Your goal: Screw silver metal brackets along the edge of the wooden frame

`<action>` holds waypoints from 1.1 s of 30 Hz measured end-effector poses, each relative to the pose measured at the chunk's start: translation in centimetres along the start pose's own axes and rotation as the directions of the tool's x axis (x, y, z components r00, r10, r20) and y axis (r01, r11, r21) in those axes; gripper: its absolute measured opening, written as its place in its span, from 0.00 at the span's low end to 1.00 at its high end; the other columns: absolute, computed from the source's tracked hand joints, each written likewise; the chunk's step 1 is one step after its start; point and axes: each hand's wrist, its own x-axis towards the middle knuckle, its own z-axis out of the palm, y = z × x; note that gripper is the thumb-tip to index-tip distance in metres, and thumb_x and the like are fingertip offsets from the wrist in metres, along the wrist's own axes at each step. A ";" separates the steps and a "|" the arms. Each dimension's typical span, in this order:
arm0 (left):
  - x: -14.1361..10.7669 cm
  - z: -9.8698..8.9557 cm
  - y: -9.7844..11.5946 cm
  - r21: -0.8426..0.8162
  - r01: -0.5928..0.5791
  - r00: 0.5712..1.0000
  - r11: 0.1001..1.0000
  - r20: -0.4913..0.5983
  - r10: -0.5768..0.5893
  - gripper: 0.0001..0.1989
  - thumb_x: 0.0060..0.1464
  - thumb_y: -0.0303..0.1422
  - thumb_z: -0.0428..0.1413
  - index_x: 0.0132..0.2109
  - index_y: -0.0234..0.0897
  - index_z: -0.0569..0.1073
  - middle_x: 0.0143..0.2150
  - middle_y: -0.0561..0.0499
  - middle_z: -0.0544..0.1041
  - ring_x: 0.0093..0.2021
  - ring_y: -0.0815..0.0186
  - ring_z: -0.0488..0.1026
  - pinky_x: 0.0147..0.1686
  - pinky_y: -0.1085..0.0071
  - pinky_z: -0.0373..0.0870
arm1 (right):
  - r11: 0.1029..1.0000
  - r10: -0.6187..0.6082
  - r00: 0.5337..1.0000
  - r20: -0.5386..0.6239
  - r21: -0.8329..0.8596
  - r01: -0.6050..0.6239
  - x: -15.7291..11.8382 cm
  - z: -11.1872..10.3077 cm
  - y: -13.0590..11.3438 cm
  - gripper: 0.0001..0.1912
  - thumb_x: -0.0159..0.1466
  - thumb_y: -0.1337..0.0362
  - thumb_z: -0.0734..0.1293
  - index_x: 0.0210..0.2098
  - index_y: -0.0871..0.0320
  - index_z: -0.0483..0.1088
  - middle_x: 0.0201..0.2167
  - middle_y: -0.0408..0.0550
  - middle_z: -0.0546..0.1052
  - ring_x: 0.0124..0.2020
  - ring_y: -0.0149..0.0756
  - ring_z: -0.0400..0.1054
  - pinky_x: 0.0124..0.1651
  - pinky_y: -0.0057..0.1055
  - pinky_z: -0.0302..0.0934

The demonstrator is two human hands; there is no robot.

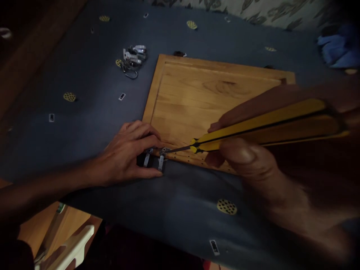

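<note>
A light wooden board [194, 101] with a raised frame lies flat on a dark blue cloth. Along its near edge sit two small metal lever-like fittings [161, 162] and a row of small holes. My left hand [129, 150] is closed around the near-left corner, thumb against the lower end of the right-hand fitting and fingers over the board's edge. In my right hand [261, 172] is a screwdriver [253, 129] with a yellow and black handle, tilted low. Its thin shaft reaches the right-hand fitting; whether the tip sits in a screw is too small to tell.
More metal fittings [135, 54] lie in a pile beyond the board's left side. A crumpled blue cloth [339, 47] is at the far right. Below the table's front edge, at lower left, is a pale plastic piece [74, 247] of unclear kind.
</note>
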 end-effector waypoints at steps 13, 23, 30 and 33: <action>0.0 0.0 0.1 0.021 -0.001 1.000 1.000 -0.023 0.002 0.18 0.70 0.50 0.61 0.55 0.41 0.79 0.54 0.48 0.79 0.54 0.55 0.73 0.55 0.60 0.64 | 0.995 0.053 0.984 -0.169 0.097 -0.037 0.7 3.0 -2.7 0.20 0.54 0.81 0.76 0.29 0.47 0.74 0.21 0.33 0.79 0.20 0.25 0.75 0.21 0.18 0.67; -0.1 0.1 0.0 0.016 -0.020 0.999 1.000 -0.035 0.021 0.20 0.67 0.51 0.64 0.55 0.42 0.79 0.53 0.47 0.79 0.54 0.53 0.73 0.54 0.57 0.66 | 0.994 0.057 0.998 -0.019 -0.091 -0.058 -0.3 1.8 -1.8 0.09 0.62 0.63 0.80 0.34 0.46 0.76 0.27 0.31 0.80 0.20 0.25 0.71 0.28 0.28 0.75; 0.1 0.0 0.2 0.025 -0.029 0.999 0.999 -0.034 0.030 0.19 0.70 0.52 0.61 0.55 0.42 0.79 0.51 0.49 0.78 0.50 0.56 0.71 0.52 0.60 0.65 | 0.997 0.066 0.996 -0.068 0.039 -0.064 -0.3 2.7 -2.1 0.10 0.64 0.67 0.77 0.35 0.47 0.74 0.29 0.32 0.81 0.23 0.26 0.74 0.27 0.27 0.74; 0.0 0.1 0.1 0.032 -0.021 0.999 0.999 -0.044 0.022 0.18 0.70 0.51 0.61 0.52 0.42 0.79 0.52 0.48 0.79 0.51 0.55 0.71 0.52 0.60 0.65 | 0.988 0.085 0.995 -0.060 0.135 -0.076 -0.2 2.9 -2.2 0.15 0.57 0.71 0.80 0.34 0.46 0.74 0.27 0.30 0.80 0.23 0.25 0.74 0.27 0.24 0.73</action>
